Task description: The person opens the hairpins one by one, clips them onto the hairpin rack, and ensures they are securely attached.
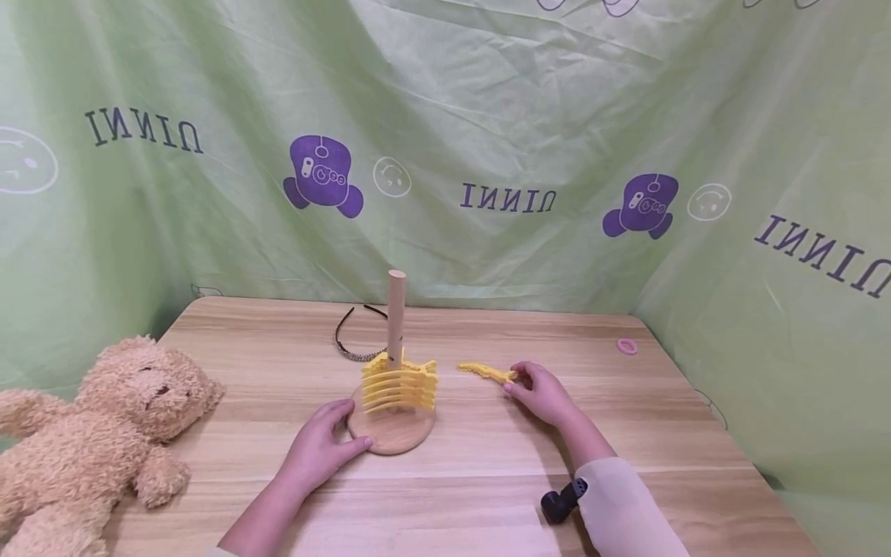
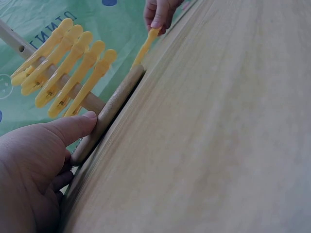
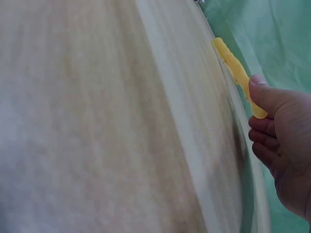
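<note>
My left hand (image 1: 322,449) holds the edge of a round wooden base (image 1: 393,441), its thumb over the rim and the other fingers at the side. An upright wooden post (image 1: 396,317) rises from this base. Several yellow hair clips (image 1: 400,389) are stacked around the post's lower part, seen side-on in the left wrist view. To the right of the stand, my right hand (image 1: 545,393) pinches one end of another yellow hair clip (image 3: 235,68) between thumb and fingers. Its free end points left, toward the stand, low over the table.
A dark headband (image 1: 356,357) lies behind the stand. Toward the back right corner of the wooden table (image 1: 487,495) is a pink ring (image 1: 626,346). At left lies a fluffy teddy bear (image 1: 76,456). A green printed curtain (image 1: 445,255) hangs around the table.
</note>
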### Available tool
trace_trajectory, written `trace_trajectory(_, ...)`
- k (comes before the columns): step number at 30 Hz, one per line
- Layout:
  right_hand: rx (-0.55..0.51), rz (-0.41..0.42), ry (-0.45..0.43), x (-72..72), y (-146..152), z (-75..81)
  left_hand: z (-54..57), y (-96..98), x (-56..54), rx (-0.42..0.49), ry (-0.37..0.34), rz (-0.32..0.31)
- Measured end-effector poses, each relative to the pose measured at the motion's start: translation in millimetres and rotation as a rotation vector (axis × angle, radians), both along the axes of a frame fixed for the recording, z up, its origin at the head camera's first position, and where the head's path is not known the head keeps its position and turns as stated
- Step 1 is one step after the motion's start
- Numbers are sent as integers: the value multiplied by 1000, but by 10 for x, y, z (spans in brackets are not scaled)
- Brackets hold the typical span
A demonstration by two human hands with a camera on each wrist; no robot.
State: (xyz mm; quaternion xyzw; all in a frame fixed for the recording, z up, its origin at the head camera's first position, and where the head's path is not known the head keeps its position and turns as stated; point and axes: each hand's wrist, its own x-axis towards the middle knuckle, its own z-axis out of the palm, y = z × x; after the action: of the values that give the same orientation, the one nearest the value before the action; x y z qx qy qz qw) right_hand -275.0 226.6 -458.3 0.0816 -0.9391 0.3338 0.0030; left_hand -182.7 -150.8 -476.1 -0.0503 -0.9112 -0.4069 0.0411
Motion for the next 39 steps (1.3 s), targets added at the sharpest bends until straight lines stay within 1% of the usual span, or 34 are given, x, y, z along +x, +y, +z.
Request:
trace_trajectory(2,-44,-12,-3,29,-10,39,-4,-1,-4,-2,1,-1)
trace_trajectory(6,-93,-13,35,88,-40,158,-6,-2,-8,-4,-2,-2)
trace_trajectory(12,-86,42,132,193,-141,403,-5,-2,-11,1,-9,-1)
trace_trajectory(14,-90,54,156,232,-190,485,-4,-4,-11,2,-8,-1)
trace_trajectory(22,-191,54,260,391,-503,756,9,4,3,11,-1,-2)
trace_trajectory(25,-205,81,288,425,-649,803,10,6,13,11,3,-1)
trace_trajectory(30,-215,138,313,437,-873,825,7,10,16,16,6,0)
trace_trajectory(34,-204,186,329,418,-1006,814,-2,10,12,12,15,2)
trace_trajectory(39,-163,219,351,387,-1122,793,5,6,19,11,16,4)
